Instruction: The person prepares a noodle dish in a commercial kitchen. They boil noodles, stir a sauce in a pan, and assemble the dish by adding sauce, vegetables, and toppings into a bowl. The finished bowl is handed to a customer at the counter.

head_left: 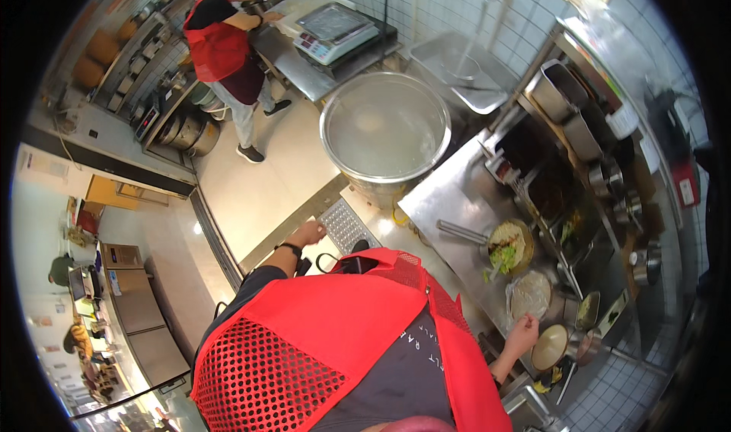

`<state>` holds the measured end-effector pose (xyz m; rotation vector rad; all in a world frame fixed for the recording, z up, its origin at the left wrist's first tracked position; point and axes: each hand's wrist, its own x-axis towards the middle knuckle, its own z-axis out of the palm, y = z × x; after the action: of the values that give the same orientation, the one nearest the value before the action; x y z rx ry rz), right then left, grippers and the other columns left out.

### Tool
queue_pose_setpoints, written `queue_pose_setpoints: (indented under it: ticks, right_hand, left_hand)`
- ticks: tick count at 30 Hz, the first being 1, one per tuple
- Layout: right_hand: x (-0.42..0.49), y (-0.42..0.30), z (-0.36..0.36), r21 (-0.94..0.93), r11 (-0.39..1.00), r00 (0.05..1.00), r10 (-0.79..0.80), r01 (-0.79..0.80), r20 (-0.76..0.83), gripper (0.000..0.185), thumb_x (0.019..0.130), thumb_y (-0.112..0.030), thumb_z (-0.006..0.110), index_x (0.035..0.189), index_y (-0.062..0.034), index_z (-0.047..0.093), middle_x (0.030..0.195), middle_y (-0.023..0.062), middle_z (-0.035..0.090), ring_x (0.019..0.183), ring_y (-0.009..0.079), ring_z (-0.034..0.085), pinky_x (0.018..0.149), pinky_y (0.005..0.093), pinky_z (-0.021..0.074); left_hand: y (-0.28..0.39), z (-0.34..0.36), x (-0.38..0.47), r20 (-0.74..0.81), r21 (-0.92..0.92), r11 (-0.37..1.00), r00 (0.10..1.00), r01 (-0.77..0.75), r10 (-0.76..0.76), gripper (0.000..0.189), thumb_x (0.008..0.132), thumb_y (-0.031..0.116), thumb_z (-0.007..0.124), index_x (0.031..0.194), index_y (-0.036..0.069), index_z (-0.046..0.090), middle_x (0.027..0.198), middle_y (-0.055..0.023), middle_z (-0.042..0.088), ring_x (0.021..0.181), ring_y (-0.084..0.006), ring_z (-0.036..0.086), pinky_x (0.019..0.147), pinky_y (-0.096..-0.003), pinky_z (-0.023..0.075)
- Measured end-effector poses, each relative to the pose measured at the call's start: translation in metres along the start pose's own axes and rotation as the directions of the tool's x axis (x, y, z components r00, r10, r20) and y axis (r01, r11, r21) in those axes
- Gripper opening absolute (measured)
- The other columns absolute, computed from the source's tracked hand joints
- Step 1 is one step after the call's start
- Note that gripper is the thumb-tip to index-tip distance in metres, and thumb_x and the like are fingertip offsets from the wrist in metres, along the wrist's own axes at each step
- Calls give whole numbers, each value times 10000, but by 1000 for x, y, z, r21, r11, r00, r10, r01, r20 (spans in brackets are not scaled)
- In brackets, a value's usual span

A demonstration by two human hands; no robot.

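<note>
My left hand [309, 234] hangs over the floor at my left side, fingers loosely curled, with nothing visible in it. On the steel counter [431, 186], my right hand [523, 330] is beside a bowl lined with clear plastic film [530, 298]. Its fingertips are close together at the bowl's near edge; whether they pinch the film cannot be made out. Beyond this bowl sits a handled pan [528, 255] of pale noodles, chopped greens [503, 259] and reddish sauce. An empty-looking cream bowl [549, 347] stands just right of my right hand.
A large round vat of cloudy liquid [385, 126] stands ahead, beside a steel sink [462, 60]. A co-worker [220, 49] in a red vest works at a table with a digital scale [331, 32]. Steel containers [557, 86] line the right shelf. A perforated floor plate [345, 223] lies ahead.
</note>
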<state>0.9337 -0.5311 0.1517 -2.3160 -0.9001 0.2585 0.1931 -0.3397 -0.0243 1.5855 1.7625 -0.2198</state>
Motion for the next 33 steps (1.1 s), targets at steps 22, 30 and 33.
queue_pose_setpoints:
  ticks: [22,30,33]
  right_hand:
    - [-11,61,-8,-55,931,933,358,-360,-45,366,1000,-380,690,1149,-52,758,1080,228,769,1039,443,732,889,505,584]
    - [8,84,0,-51,894,890,434,-445,-141,397,980,-375,718,1202,-47,755,1049,214,774,1037,410,741,915,482,582]
    - [32,123,-1,113,842,846,533,-528,-20,442,957,-383,746,1219,-26,731,1037,207,779,999,376,761,865,474,598]
  left_hand:
    - [460,12,85,547,-26,785,648,-619,530,626,982,336,777,1475,5,582,971,-180,781,765,-260,753,736,-413,607]
    - [468,47,88,584,-41,804,639,-593,501,550,966,347,762,1354,-11,605,773,-176,703,553,-258,658,557,-422,540]
    - [464,56,81,566,-30,815,662,-578,490,563,958,310,770,1392,0,588,830,-188,713,597,-262,666,576,-426,540]
